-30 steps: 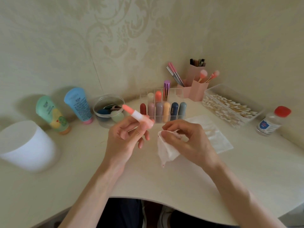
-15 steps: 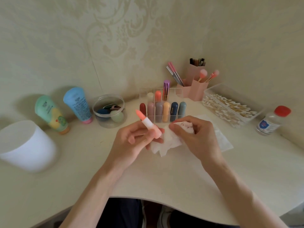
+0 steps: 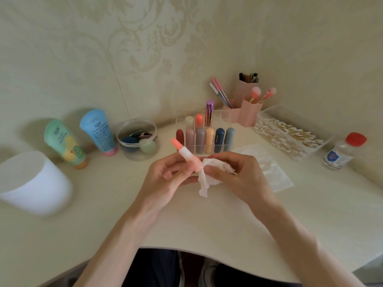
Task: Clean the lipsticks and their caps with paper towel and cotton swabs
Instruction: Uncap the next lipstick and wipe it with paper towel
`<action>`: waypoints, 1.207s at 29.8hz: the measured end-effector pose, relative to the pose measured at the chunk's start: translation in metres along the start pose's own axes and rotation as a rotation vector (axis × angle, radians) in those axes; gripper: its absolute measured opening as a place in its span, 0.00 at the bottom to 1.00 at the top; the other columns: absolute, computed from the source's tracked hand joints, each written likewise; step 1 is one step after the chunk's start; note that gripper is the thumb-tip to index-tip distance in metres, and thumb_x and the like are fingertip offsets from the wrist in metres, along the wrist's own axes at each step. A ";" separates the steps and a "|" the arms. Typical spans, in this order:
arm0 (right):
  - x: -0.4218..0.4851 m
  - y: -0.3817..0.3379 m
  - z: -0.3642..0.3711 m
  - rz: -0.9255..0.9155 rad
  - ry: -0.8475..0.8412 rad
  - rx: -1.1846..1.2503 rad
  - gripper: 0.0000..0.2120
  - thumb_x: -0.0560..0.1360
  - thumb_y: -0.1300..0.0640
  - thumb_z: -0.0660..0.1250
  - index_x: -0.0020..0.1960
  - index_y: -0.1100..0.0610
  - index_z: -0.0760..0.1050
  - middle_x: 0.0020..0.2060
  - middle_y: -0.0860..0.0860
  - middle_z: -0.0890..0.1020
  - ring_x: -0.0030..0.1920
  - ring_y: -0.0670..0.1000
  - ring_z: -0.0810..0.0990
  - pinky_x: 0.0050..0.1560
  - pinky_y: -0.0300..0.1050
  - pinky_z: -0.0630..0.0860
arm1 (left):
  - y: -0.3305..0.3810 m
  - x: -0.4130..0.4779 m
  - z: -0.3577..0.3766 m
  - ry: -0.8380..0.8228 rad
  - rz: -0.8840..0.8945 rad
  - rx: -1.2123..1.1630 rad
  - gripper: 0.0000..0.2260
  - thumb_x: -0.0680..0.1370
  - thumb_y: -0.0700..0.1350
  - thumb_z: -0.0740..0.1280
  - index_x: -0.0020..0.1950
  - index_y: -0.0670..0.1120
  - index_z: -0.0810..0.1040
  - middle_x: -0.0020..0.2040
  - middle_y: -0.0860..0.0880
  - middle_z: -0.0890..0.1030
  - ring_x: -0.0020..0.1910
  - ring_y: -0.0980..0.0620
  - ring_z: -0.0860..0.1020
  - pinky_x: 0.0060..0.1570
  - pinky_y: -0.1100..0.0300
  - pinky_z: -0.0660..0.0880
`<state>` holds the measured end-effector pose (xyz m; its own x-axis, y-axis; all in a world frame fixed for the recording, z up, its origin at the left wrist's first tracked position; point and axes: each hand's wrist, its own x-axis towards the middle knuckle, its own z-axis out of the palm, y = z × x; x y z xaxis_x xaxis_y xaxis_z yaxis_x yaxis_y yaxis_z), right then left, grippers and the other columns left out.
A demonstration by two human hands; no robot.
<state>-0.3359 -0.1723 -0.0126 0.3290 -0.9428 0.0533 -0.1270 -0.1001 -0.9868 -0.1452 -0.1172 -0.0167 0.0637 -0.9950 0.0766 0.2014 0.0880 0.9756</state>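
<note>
Cream desk (image 3: 103, 214) in a papered corner. Far left sits a white tub (image 3: 31, 183), then green (image 3: 64, 141) & blue tubes (image 3: 97, 131), then a clear jar (image 3: 136, 139) of sponges, none of it task gear.

Centre: your left hand (image 3: 165, 179) grips an uncapped coral lipstick (image 3: 186, 154) by its base, bullet tilted up-left. It's held in front of the clear organizer (image 3: 205, 131) w/ its rows of capped sticks. Your right hand (image 3: 238, 177) pinches a crumpled paper towel (image 3: 209, 179) against the lipstick's lower barrel. The towel shows pinkish smears, so wiping is under way.

The coral piece in the organizer's back row may be its cap, too small to tell.

Right: spare towel sheet (image 3: 275, 177) flat on the desk, the cotton swab box (image 3: 290, 135) full, a red-capped bottle (image 3: 342, 154) beyond.

My read: one stick mid-clean; caps, swab work & the racked sticks are left.
</note>
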 end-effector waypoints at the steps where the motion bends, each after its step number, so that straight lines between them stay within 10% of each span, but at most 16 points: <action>1: 0.000 0.000 0.001 -0.006 -0.003 0.001 0.08 0.74 0.59 0.79 0.53 0.54 0.88 0.44 0.48 0.89 0.44 0.45 0.86 0.43 0.35 0.79 | 0.001 0.000 0.000 -0.009 -0.004 -0.008 0.12 0.78 0.41 0.68 0.58 0.36 0.83 0.55 0.42 0.87 0.54 0.43 0.86 0.51 0.57 0.82; 7: 0.007 0.006 -0.006 -0.128 0.124 -0.084 0.05 0.79 0.58 0.75 0.45 0.56 0.84 0.33 0.46 0.80 0.33 0.44 0.72 0.35 0.35 0.67 | -0.002 0.001 -0.002 0.046 0.033 0.107 0.12 0.78 0.42 0.72 0.57 0.37 0.84 0.56 0.46 0.87 0.53 0.47 0.85 0.48 0.61 0.80; 14: 0.007 0.003 -0.006 -0.551 0.084 -0.314 0.09 0.78 0.66 0.73 0.51 0.53 0.86 0.51 0.47 0.81 0.53 0.50 0.81 0.57 0.38 0.73 | -0.007 0.000 -0.002 0.033 -0.011 0.121 0.11 0.76 0.44 0.74 0.53 0.37 0.84 0.46 0.41 0.87 0.36 0.48 0.79 0.34 0.61 0.74; 19: 0.003 0.008 0.005 -0.601 0.135 -0.356 0.06 0.76 0.61 0.76 0.51 0.52 0.87 0.48 0.47 0.76 0.44 0.46 0.77 0.46 0.34 0.71 | -0.010 0.001 -0.001 -0.002 0.025 0.117 0.13 0.74 0.45 0.74 0.54 0.38 0.84 0.42 0.41 0.86 0.33 0.50 0.76 0.34 0.61 0.74; 36: -0.002 0.006 0.011 -0.183 -0.056 0.112 0.09 0.76 0.59 0.76 0.55 0.61 0.87 0.46 0.53 0.89 0.51 0.53 0.89 0.54 0.45 0.83 | -0.016 0.002 -0.002 0.059 0.079 0.209 0.10 0.71 0.47 0.77 0.49 0.43 0.87 0.35 0.48 0.84 0.30 0.53 0.74 0.31 0.59 0.72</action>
<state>-0.3269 -0.1678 -0.0206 0.3886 -0.8928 0.2277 0.0438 -0.2290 -0.9724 -0.1466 -0.1202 -0.0326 0.1300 -0.9804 0.1482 -0.0133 0.1477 0.9889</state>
